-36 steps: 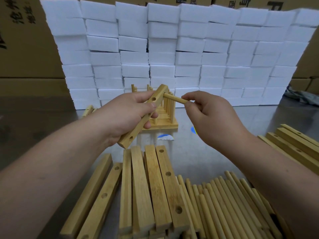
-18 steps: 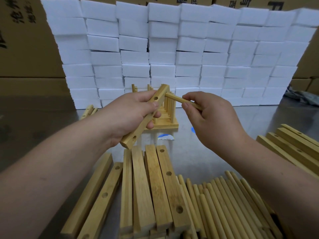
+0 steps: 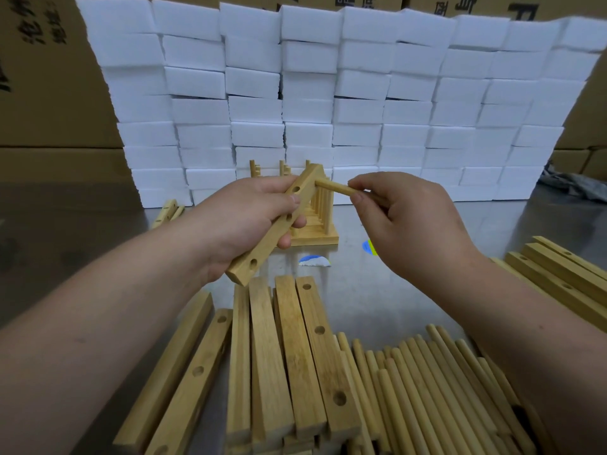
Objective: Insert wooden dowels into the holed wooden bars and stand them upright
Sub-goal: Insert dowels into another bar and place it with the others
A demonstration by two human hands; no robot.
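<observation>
My left hand grips a holed wooden bar, tilted with its upper end away from me. My right hand pinches a wooden dowel whose left tip sits at the bar's top end, at or in a hole. Behind the hands stand assembled bars with upright dowels on the metal table. A pile of loose holed bars lies in front of me, with a heap of loose dowels to its right.
More holed bars lie at the right edge. A few bars rest at the far left. A wall of white foam blocks backs the grey table, with cardboard boxes behind. Small blue-white stickers lie on the table.
The right hand has slid back along the dowel toward its outer end, so more dowel shows between fingers and bar. The left hand and bar stay nearly still.
</observation>
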